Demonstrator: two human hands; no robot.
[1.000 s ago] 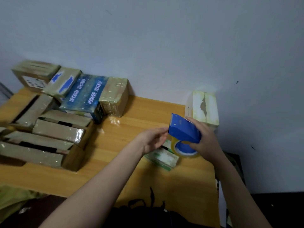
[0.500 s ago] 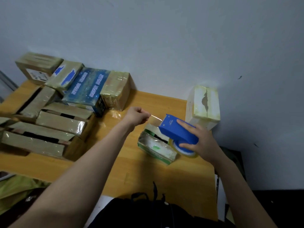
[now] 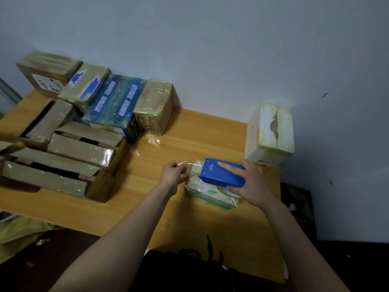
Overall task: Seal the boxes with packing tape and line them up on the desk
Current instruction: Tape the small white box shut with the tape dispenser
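Observation:
A small green-and-white box (image 3: 207,193) lies on the wooden desk (image 3: 189,218) at centre right. My right hand (image 3: 251,183) grips a blue tape dispenser (image 3: 222,174) and holds it on top of that box, index finger stretched along it. My left hand (image 3: 173,172) pinches the free end of clear tape (image 3: 192,164) pulled out to the left of the dispenser. Several taped boxes (image 3: 117,106) stand in a row along the wall at the left.
Several brown cartons with loose flaps (image 3: 84,148) crowd the desk's left half. A white box with a torn top (image 3: 271,133) stands at the right rear corner. A black bag (image 3: 185,268) sits below the desk's front edge.
The dispenser came down onto the small box. My left hand drew the tape end out leftward, then settled close beside the box.

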